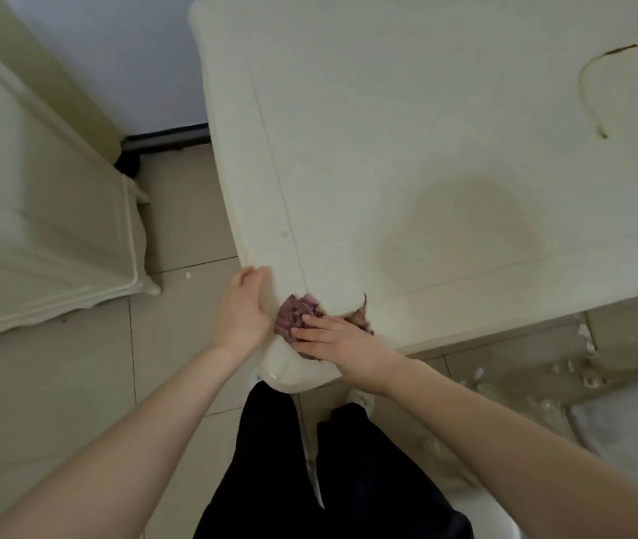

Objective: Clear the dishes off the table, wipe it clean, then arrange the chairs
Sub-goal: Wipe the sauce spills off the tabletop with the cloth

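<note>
The cream table (407,157) fills the upper right of the head view. A purple cloth (300,311) lies bunched at its near left corner. My right hand (335,338) presses flat on the cloth with straight fingers. My left hand (243,309) is cupped against the table's left edge beside the cloth, palm facing the edge. A brown curved stain (591,91) marks the tabletop at the far right.
A cream cabinet (37,212) stands at the left across a strip of tiled floor (177,235). Part of a chair (621,414) with peeling paint shows under the table's near right side. My dark trousers are below the table corner.
</note>
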The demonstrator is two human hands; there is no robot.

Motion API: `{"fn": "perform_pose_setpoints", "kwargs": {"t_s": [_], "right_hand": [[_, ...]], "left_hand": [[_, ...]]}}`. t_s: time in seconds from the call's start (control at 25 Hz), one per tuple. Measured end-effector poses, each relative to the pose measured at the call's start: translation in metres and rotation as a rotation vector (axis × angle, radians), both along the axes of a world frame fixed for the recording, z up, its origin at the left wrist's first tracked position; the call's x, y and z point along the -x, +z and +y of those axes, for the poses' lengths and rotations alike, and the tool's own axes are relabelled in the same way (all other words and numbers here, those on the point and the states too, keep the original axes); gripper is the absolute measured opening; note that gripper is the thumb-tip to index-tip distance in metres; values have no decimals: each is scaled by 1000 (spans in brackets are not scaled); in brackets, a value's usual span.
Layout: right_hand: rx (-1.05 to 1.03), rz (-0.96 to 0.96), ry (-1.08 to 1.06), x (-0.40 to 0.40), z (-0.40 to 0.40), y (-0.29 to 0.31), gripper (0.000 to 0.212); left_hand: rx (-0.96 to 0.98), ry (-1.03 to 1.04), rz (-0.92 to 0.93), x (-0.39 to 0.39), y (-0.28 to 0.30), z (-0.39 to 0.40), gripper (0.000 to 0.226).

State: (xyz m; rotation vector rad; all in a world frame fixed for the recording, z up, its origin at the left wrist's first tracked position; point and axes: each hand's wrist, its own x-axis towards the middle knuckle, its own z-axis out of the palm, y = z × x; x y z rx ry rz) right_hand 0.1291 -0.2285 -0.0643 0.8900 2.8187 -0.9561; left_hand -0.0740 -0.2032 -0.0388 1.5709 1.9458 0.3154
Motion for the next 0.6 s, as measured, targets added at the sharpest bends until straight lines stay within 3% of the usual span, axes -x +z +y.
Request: {"fn": "perform_pose_setpoints", "kwargs": {"t_s": [0.12,0.24,0.36,0.44,0.6], "right_hand": [[-135,-18,-75,-32,33,-10,59],[-115,-158,-300,-7,41,-1,70],[-276,-92,71,0,-7,-8,68],[-285,11,94,-28,2,-16,66],[-211,-102,-494,-85,50,-21,66]], "left_hand": [[46,125,-26,-6,-8,-17,59],[68,226,-80,-8,-11,-23,50],[43,261,-65,-13,-11,-22,54],[-3,208,11,-19,-10,-19,58],[-78,201,-30,-26,-6,-6,59]]}}
